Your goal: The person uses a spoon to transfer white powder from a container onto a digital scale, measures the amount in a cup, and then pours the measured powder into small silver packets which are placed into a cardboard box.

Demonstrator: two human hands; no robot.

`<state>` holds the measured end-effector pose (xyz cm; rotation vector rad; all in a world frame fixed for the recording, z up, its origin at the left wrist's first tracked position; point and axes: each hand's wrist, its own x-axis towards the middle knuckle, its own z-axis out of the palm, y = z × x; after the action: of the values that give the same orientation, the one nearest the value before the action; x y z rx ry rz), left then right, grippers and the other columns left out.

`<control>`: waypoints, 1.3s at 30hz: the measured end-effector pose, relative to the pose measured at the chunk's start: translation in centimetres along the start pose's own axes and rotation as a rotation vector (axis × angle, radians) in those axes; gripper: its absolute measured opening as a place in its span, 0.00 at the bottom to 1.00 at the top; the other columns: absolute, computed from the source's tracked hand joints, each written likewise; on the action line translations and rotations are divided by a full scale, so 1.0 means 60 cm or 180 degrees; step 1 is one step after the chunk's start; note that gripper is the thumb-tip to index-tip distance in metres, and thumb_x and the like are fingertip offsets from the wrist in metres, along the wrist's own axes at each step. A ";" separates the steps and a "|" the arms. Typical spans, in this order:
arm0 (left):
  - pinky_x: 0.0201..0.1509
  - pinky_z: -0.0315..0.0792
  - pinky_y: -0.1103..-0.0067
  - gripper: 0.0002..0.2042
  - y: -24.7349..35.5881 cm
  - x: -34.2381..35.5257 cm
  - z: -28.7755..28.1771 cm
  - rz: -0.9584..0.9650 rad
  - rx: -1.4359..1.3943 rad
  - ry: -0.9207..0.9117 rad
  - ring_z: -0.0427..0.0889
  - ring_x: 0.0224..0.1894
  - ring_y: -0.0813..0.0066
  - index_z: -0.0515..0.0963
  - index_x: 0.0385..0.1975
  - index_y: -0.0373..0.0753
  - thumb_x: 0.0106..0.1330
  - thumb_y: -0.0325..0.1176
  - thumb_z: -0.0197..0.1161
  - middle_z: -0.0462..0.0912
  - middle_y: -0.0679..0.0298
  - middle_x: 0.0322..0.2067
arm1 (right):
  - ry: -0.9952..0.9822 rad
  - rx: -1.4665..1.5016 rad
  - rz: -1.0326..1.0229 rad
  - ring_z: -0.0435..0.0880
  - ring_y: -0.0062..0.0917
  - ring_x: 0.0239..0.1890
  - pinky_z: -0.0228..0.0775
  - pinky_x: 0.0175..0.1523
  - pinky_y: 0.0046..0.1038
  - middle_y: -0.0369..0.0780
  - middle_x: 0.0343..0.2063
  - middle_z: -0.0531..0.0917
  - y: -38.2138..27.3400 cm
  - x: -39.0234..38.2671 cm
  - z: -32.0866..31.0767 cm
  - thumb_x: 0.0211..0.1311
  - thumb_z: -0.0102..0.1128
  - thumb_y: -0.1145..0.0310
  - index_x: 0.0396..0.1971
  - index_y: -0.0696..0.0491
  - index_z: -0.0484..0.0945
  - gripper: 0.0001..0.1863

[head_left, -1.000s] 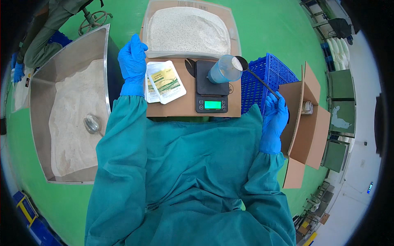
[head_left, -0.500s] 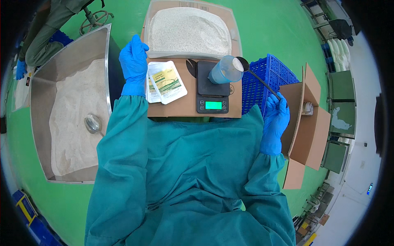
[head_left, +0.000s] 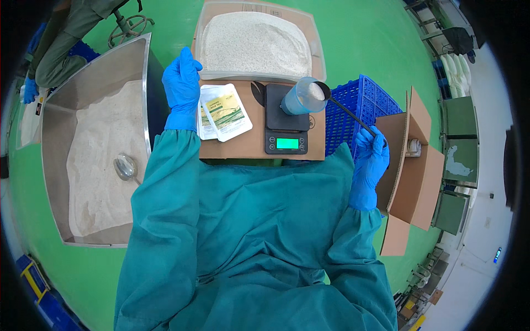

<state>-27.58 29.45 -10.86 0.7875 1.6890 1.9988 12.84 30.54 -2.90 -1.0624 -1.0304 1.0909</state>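
My right hand (head_left: pixel 369 160) is closed round the long thin handle of a black measuring spoon (head_left: pixel 351 114). The spoon's bowl is at the rim of a translucent blue cup (head_left: pixel 301 99), where pale powder shows. That cup stands on a black digital scale (head_left: pixel 286 126) with a lit green display. My left hand (head_left: pixel 181 83), in a blue glove like the right, is raised with curled fingers beside the clear tub; what they hold, if anything, is hidden. Just right of that wrist, white printed pouches (head_left: pixel 225 113) lie overlapping on a cardboard box (head_left: pixel 232 149).
A clear tub (head_left: pixel 243 75) of whitish granules stands beyond the scale. On the left, a metal bin (head_left: pixel 58 129) holds pale powder and a metal scoop (head_left: pixel 126 166). A blue crate (head_left: pixel 361 105) and an open carton (head_left: pixel 406 176) are on the right. Another person (head_left: pixel 74 41) is at far left.
The spoon's bowl has shifted slightly left, closer over the cup's mouth. My left hand stays nearly still, and the whole view has drifted a little.
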 end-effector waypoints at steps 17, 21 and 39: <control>0.24 0.61 0.84 0.23 -0.001 0.001 -0.003 -0.0016 -0.0020 -0.0057 0.67 0.19 0.84 0.77 0.19 0.36 0.68 0.50 0.55 0.75 0.66 0.17 | 0.0082 0.0183 0.0162 0.82 0.28 0.34 0.76 0.42 0.27 0.47 0.36 0.81 0.010 0.009 -0.017 0.70 0.49 0.62 0.48 0.63 0.72 0.18; 0.24 0.61 0.84 0.23 -0.003 0.001 -0.002 -0.0013 -0.0032 -0.0062 0.68 0.19 0.84 0.77 0.19 0.36 0.68 0.50 0.55 0.76 0.66 0.18 | 0.0042 0.0313 0.0273 0.81 0.29 0.35 0.76 0.42 0.27 0.47 0.37 0.81 0.011 0.013 -0.024 0.70 0.49 0.62 0.49 0.64 0.71 0.19; 0.24 0.61 0.84 0.23 -0.007 0.002 -0.001 0.0032 0.0052 -0.0030 0.67 0.19 0.84 0.77 0.19 0.36 0.68 0.50 0.55 0.75 0.66 0.17 | 0.0215 0.0427 0.0425 0.78 0.27 0.35 0.73 0.43 0.26 0.47 0.37 0.80 0.007 0.013 -0.018 0.70 0.48 0.63 0.49 0.66 0.70 0.19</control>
<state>-27.75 29.57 -11.25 0.8111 1.7015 1.9872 13.92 31.19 -3.43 -1.0638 -0.8301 1.2064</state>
